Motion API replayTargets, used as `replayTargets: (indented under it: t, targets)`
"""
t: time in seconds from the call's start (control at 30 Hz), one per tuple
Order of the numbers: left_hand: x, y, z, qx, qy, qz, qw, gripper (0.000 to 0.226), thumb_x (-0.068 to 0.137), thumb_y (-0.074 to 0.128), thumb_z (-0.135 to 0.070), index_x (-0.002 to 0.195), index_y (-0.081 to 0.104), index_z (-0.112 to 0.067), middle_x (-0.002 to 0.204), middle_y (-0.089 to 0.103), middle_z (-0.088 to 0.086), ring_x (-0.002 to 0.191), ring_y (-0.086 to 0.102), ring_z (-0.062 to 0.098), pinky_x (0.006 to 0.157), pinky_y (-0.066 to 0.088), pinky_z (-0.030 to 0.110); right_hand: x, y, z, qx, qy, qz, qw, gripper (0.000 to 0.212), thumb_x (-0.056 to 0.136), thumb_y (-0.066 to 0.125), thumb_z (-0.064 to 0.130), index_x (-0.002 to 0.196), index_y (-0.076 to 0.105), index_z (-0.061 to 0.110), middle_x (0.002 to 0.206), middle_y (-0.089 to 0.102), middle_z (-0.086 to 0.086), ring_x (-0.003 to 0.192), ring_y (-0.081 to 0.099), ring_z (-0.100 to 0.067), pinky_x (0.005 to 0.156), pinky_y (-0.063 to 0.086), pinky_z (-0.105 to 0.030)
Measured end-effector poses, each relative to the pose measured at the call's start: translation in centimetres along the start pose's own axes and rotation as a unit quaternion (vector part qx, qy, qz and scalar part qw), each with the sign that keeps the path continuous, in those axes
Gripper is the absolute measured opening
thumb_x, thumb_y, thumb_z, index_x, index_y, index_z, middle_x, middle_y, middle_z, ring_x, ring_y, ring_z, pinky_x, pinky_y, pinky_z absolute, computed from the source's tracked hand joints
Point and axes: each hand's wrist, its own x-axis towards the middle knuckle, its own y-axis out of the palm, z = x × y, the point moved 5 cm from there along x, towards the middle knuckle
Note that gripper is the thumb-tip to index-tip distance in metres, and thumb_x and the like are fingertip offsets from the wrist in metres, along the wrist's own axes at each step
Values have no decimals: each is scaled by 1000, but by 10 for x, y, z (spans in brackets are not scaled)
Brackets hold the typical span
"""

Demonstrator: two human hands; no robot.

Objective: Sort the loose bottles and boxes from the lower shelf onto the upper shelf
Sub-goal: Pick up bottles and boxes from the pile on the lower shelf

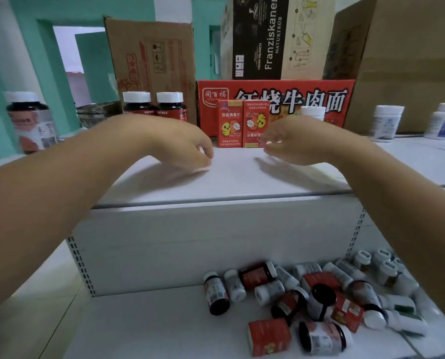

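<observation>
Two small red boxes [243, 124] stand side by side on the upper shelf [231, 174], the right one upside down. My left hand [180, 141] hovers just left of them, fingers loosely curled and holding nothing. My right hand [291, 141] hangs just right of the boxes, fingers relaxed and blurred, also holding nothing. On the lower shelf [151, 327] lies a heap of loose bottles and red boxes [319, 296], dark bottles and white ones mixed.
Two dark bottles with white caps [154, 104] stand at the back left, another dark bottle [30, 120] at far left. White bottles [387, 123] stand at right. A red noodle carton [275, 99] and cardboard boxes [151, 63] line the back.
</observation>
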Motion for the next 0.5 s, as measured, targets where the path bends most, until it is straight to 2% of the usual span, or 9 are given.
replayTargets:
  t: [0.1,0.2,0.3,0.37,0.5]
  targets:
    - [-37,-8,-23,-7,7,-65,998,30,100,46,-43,126,58,-34,113,60,-13,102,57,11,92,48,33,-40,-10,9,60,-25,-82,994,31,98,51,28,125,65,25,122,66,6,106,61,-17,94,52,-37]
    - [-77,-7,-40,13,-6,-123,992,32,98,44,-47,127,54,-37,115,61,-11,100,58,14,87,51,37,-86,-17,17,93,-57,-147,983,28,96,52,32,121,65,30,113,65,11,101,60,-11,84,51,-33]
    - [-111,6,-64,94,-29,-194,976,36,96,43,-49,127,52,-34,120,61,-3,99,57,21,81,50,38,-123,-8,18,81,-72,-151,982,27,95,53,37,119,63,34,107,60,13,96,58,-10,77,48,-32]
    - [-125,20,-84,92,-19,-220,971,36,93,42,-49,123,53,-32,116,60,-3,99,55,22,82,50,41,-142,1,15,73,-76,-152,983,27,94,53,38,118,63,34,105,60,12,95,58,-11,78,50,-34]
    - [-139,60,-113,25,-17,-186,982,30,95,43,-48,117,56,-33,103,58,-7,92,54,19,77,49,40,-173,26,-1,61,-77,-132,986,27,94,51,38,116,64,31,101,59,6,92,57,-16,78,52,-39]
